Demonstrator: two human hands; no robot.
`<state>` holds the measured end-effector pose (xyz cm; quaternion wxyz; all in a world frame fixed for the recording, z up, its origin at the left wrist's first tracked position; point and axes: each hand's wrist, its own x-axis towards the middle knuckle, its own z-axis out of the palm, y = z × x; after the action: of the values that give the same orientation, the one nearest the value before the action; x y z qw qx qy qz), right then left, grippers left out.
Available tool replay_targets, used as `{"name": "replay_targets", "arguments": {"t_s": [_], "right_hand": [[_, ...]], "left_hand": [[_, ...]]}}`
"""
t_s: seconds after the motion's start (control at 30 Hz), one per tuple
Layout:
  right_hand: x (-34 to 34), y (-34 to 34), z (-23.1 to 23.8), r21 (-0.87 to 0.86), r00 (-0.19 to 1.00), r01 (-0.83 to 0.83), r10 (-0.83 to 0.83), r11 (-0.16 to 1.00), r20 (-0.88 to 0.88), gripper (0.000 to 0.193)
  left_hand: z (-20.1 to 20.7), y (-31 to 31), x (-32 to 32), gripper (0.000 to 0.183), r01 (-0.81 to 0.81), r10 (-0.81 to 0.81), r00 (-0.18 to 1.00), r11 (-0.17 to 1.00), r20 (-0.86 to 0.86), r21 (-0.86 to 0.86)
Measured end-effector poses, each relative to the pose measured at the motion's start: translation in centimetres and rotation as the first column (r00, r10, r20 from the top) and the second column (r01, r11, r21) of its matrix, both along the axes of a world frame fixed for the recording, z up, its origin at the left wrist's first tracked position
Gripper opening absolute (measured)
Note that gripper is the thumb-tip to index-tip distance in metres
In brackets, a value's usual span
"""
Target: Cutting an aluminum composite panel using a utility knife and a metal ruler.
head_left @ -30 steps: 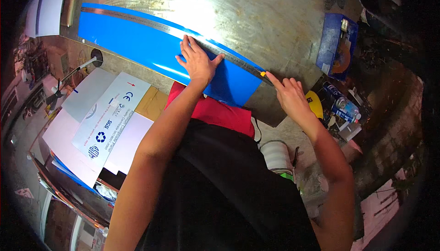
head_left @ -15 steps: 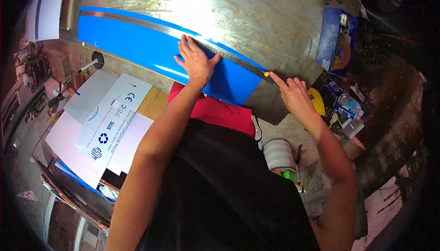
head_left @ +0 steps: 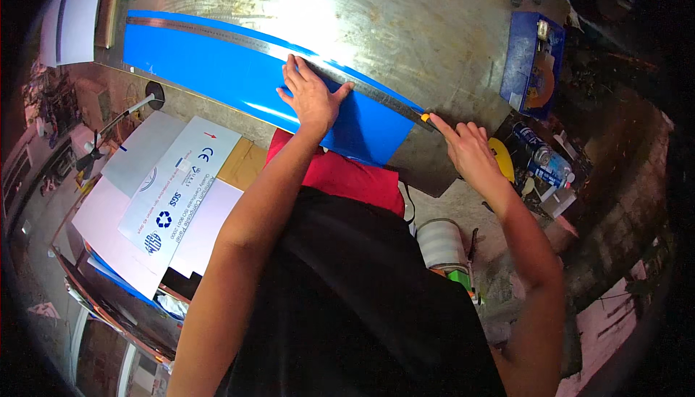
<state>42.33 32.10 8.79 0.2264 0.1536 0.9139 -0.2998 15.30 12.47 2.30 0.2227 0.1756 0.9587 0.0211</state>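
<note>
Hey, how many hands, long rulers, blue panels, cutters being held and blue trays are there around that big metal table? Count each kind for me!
Hands: 2, the left hand and the right hand
Long rulers: 1, the metal ruler
Blue panels: 1, the blue panel
Held cutters: 1, the yellow-tipped cutter
Blue trays: 1, the blue tray
Total: 6

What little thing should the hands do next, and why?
I'd probably press the left hand down firmly on the ruler before the right hand moves the yellow-and-black cutter. The left hand touches the ruler only partway along the blue panel, while the cutter is by the ruler's right end, so that end might slip.
</note>
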Motion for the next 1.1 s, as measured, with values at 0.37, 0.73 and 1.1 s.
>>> {"name": "replay_targets", "arguments": {"t_s": [0.37, 0.73, 1.1], "right_hand": [[0.2, -0.2, -0.2, 0.066, 1.0, -0.021, 0.021, 0.998, -0.001, 0.074], [1.0, -1.4, -0.8, 0.12, 0.998, 0.042, -0.036, 0.992, -0.05, 0.073], [1.4, -2.5, -0.3, 0.085, 0.985, 0.161, -0.156, 0.983, -0.068, 0.071]], "left_hand": [[0.3, 0.1, -0.1, 0.132, -0.001, 0.0, 1.0, 1.0, 0.024, 0.023], [0.1, 0.0, -0.3, 0.135, 0.02, -0.02, 1.0, 1.0, 0.02, -0.018], [-0.1, -1.0, -0.4, 0.128, 0.051, -0.051, 0.999, 0.997, -0.005, 0.057]]}}
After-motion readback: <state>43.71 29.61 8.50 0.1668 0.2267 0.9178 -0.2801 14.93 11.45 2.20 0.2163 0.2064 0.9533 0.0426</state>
